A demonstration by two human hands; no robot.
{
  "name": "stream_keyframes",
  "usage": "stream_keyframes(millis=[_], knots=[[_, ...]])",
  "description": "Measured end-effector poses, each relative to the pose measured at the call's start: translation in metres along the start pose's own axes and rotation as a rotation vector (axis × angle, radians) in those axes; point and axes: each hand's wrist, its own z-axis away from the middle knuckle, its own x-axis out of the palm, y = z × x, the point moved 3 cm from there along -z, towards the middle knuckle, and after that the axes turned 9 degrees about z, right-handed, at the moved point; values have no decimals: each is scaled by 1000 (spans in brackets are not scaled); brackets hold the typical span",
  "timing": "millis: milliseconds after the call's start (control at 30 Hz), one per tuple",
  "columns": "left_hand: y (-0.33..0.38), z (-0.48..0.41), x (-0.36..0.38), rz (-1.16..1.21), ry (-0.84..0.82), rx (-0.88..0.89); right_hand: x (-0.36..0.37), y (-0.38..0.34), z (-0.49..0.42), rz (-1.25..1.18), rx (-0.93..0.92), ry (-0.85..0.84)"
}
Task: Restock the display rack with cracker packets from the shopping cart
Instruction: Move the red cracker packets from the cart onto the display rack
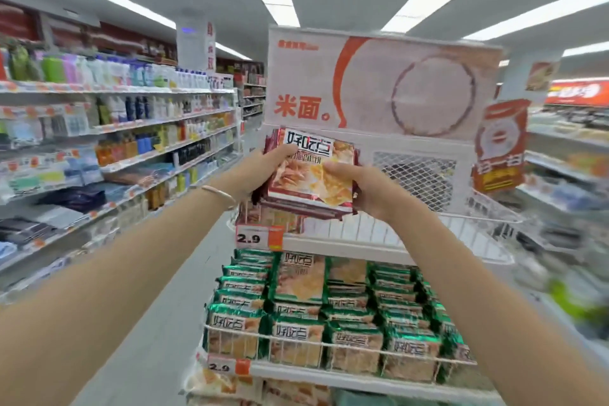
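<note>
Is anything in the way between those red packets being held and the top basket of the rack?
Nothing visible. The left hand and right hand hold the red cracker packets above the top basket, whose right part looks free; a few shelved packets lie at its left end.

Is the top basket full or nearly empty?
Nearly empty: the top basket shows bare mesh; only some red packets sit at its left.

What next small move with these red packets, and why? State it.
Probably lower the red packets, gripped by left hand and right hand, into the top basket: its right side looks bare, and green packets fill the tier below.
</note>
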Motion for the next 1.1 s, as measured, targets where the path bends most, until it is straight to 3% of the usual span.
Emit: stream_keyframes(millis=[200, 333, 533, 633, 733, 900, 967, 1100], knots=[[45, -63, 82, -92, 10, 113, -91, -2, -42, -64, -78, 109], [35, -97, 107, -267, -23, 174, -115, 27, -80, -32, -49, 114], [-30, -143, 110, -938, -104, -35, -114, 94, -134, 381, 117, -169], [-39, -150, 119, -1293, -64, -14, -116, 98, -140, 510, 214, -274], [-36, -152, 124, -1405, -106, 23, -122, 100, -158, 557, 248, -281], [-36, -165, 121, -1456, -67, -6, -110, 111, -183, 300, 214, -140], [-39, -168, 119, -1434, -76, -30, -107, 114, -186, 384, 121, -75], [-44, -170, 120, -1367, -135, -113, -104, 97, -183, 1065, -369, 23]])
